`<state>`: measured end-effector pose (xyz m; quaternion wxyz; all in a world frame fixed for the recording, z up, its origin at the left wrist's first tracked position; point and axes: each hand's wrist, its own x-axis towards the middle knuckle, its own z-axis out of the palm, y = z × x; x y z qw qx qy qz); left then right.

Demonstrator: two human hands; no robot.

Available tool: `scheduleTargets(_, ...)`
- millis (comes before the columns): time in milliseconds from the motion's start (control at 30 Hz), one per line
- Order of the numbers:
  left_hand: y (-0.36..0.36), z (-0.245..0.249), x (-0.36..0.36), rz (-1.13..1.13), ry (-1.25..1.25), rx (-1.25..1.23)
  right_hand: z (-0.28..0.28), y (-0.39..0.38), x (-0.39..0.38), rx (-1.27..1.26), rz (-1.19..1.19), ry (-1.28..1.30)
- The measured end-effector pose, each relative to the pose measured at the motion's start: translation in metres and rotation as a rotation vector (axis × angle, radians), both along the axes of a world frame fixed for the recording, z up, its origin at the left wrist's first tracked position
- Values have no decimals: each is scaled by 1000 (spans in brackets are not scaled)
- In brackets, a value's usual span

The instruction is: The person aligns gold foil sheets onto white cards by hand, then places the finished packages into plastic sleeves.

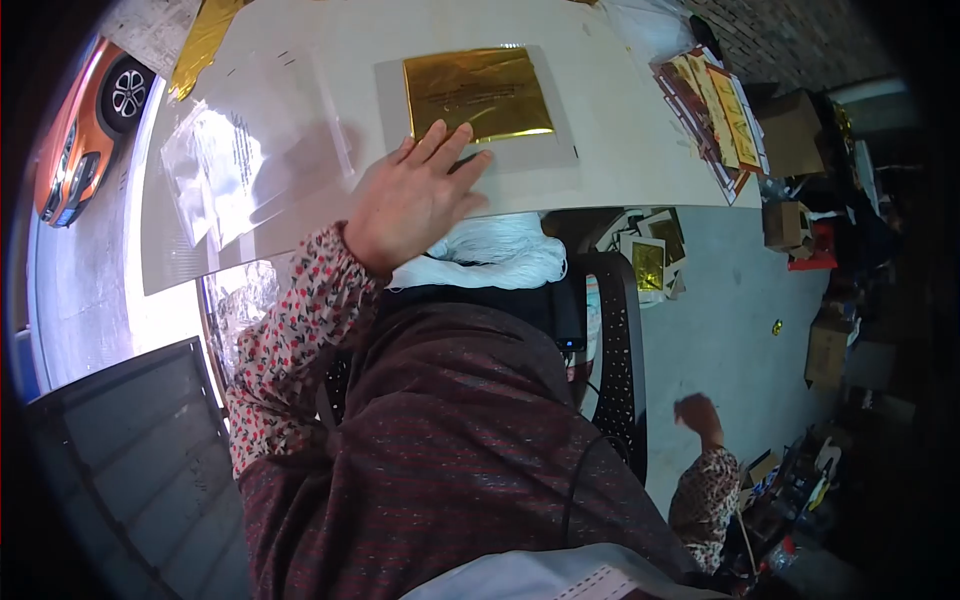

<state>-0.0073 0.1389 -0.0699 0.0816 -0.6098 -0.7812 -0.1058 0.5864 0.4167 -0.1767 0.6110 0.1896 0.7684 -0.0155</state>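
Note:
My left hand (418,205) lies palm down near the front edge of the table, its fingers stretched out and apart. Its fingertips reach the lower edge of a shiny gold foil sheet (475,90), which has faint dark print. Under the foil is a larger clear plastic sheet or bag (556,135). Out to the right, over the floor and away from the table, my right hand (697,415) has its fingers curled in; I see nothing in them. A bundle of white string (500,250) rests on my lap below the table edge.
Clear plastic bags (215,170) lie on the table's left. A stack of gold and red printed pieces (715,115) sits at its right end. Gold cards (648,265) are low beside a black perforated chair arm (612,350). Cardboard boxes (830,345) stand farther right.

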Motion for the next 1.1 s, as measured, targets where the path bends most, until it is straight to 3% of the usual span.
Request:
scheduleTargets(33, -2, 1, 9, 10, -23, -6, -7, -2, 3, 136, 38, 706)
scheduleTargets(100, -11, 0, 27, 22, -82, -30, 4, -10, -34, 330, -432, 1259)
scheduleTargets(200, -23, -6, 40, -3, -36, -22, 1, -1, -71, 477, -330, 749)
scheduleTargets(300, -28, -13, 38, -14, -1, 25, 22, -18, -118, 550, 154, 1000)
scheduleTargets(433, -32, -13, 38, -10, 103, 10, 65, -46, -244, 145, -255, 1511)
scheduleTargets(500, -33, -11, 39, -12, 84, 22, 82, -67, -298, 20, -20, 1770)
scheduleTargets(567, -32, -9, 38, -18, 20, 72, 86, -80, -339, -18, 198, 1863)
scheduleTargets(700, -35, -10, 32, -49, -114, 185, 82, -87, -392, -132, 300, 2043)
scheduleTargets(1000, -54, -40, 14, -22, -171, 515, 60, -71, -416, -65, 315, 2185)
scheduleTargets(1100, -57, -43, 10, 4, -203, 569, 58, -70, -417, -167, 251, 2168)
